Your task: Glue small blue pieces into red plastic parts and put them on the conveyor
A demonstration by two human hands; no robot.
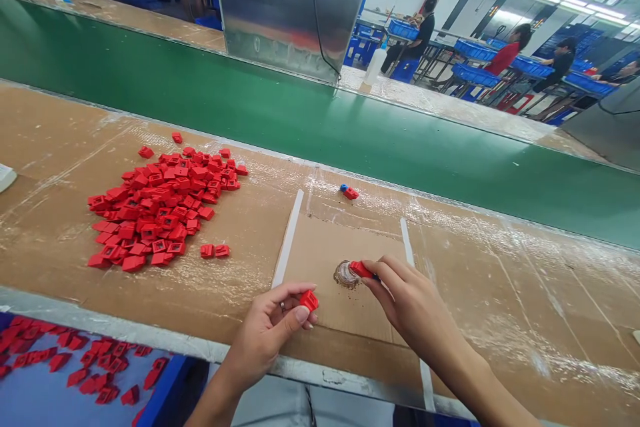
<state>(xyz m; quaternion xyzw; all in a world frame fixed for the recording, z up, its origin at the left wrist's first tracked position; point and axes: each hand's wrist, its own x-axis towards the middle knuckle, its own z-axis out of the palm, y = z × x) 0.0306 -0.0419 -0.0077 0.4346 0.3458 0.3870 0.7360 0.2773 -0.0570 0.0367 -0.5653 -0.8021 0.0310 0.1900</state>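
Note:
My left hand (273, 321) is closed, pinching a small red plastic block (309, 301) between thumb and fingers near the table's front edge. My right hand (405, 293) is closed too, holding another red plastic piece (361, 269) at a small round dish (344, 274). That piece's tip touches or overlaps the dish; I cannot tell which. Dark specks surround the dish on a cardboard sheet (325, 240). A large heap of red plastic blocks (160, 207) lies to the left, with two loose red blocks (215, 251) beside it. Farther back lies a red-and-blue piece (349, 191).
White tape strips (289, 238) border the cardboard sheet. Behind the table runs a green conveyor belt (280, 120). A blue bin (167, 390) of red blocks stands below the front edge at left. A metal housing (290, 7) rises beyond the belt, and several people sit in the background.

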